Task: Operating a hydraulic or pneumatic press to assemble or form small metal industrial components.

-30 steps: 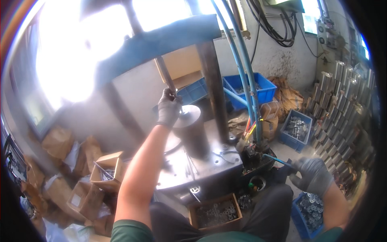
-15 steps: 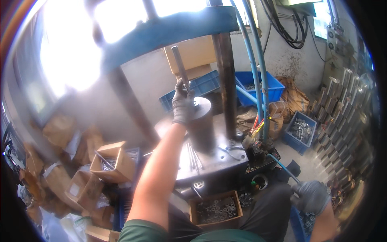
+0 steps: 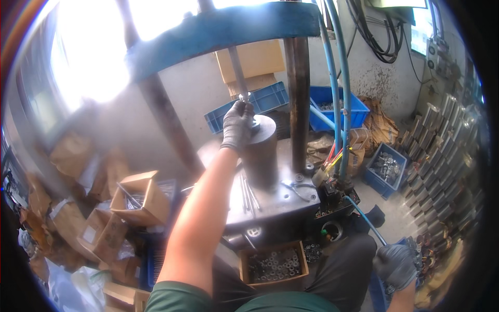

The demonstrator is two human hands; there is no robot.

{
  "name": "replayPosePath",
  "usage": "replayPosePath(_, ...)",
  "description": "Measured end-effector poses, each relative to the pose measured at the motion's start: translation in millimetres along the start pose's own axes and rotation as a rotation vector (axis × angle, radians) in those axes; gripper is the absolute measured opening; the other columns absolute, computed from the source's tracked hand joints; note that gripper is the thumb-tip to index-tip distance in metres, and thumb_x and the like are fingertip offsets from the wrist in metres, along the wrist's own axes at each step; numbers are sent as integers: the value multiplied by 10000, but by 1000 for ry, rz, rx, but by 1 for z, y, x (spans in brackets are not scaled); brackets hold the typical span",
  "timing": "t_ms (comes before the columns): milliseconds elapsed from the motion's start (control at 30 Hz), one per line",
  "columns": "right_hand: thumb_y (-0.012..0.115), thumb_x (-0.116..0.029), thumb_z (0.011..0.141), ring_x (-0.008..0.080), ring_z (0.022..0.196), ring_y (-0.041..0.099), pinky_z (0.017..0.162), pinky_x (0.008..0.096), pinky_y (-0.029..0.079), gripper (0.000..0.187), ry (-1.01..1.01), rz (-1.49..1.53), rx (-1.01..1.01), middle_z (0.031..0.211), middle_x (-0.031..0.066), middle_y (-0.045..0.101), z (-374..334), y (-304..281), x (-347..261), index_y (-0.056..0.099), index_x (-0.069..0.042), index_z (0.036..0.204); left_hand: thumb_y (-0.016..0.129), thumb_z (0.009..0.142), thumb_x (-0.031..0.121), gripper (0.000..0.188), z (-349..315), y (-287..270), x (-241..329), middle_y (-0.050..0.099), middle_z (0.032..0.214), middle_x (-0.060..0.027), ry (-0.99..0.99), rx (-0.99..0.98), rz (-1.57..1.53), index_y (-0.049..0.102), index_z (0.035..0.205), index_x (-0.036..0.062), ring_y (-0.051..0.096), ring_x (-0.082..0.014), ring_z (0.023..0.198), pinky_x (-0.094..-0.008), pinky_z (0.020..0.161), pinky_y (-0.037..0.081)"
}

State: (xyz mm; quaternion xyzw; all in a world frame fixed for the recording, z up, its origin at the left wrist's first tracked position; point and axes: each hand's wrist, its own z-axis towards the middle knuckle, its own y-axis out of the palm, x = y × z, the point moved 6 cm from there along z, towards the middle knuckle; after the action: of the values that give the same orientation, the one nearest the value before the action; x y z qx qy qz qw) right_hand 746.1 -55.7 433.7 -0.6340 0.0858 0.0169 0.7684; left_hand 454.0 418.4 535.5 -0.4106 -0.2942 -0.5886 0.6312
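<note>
Left grip (image 3: pixel 238 126) is by 1 grey cylinder (image 3: pixel 264 156); right grip (image 3: pixel 396 266) holds 1 blue lever (image 3: pixel 367 221).

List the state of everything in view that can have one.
Cylinder, upright on table
Left hand, fingers curled by cylinder's top
Right hand, closed on lever's end
Lever, slanted
Rods, lying loose on table
Carton, open, holding thin bars
Front box, open, holding small rings
Small blue bin, open, holding metal parts

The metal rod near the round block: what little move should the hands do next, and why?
Maybe ease the left hand away from the metal rod, with the right hand steady on the blue lever. The left hand's fingers are close by the rod's lower end, near the top of the round block, so they could get pinched.
</note>
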Motion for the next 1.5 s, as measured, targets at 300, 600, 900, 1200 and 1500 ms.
replayPosePath(300,737,-201,764,391,654,636,632,500,502,171,-25,-23,59,676,170,613,1,-2,-1,630,-77,711,609,1087,239,246,-3,-1,4,689,902,-53,-16,10,21,672,1179,20,617,-124,795,-321,752,539)
replayPosePath(600,712,-141,811,390,793,657,741,494,518,133,-31,31,153,817,175,651,39,-40,-14,685,-61,915,616,1085,234,239,-5,1,2,692,904,-49,-141,-33,-174,690,1181,28,618,-115,832,-316,758,547)
replayPosePath(900,634,-5,902,409,860,675,774,468,553,138,-296,-50,787,937,181,669,206,-130,2,629,-29,1038,629,1054,292,294,8,1,-13,716,910,-82,-27,-35,-49,719,1078,13,642,-175,867,-369,828,524)
replayPosePath(1200,722,-132,868,390,819,667,733,470,539,272,-366,-221,442,935,180,658,111,-84,4,642,-75,1122,659,1048,242,263,2,-10,0,714,897,-37,43,-3,108,722,1094,-10,649,-105,836,-280,816,547)
replayPosePath(1500,730,-241,794,370,706,682,683,485,553,188,-135,-11,-108,726,155,663,-7,8,-4,673,-68,746,714,980,181,193,11,-5,-7,722,915,-28,-48,-27,84,727,1068,9,653,-99,829,-275,785,551)
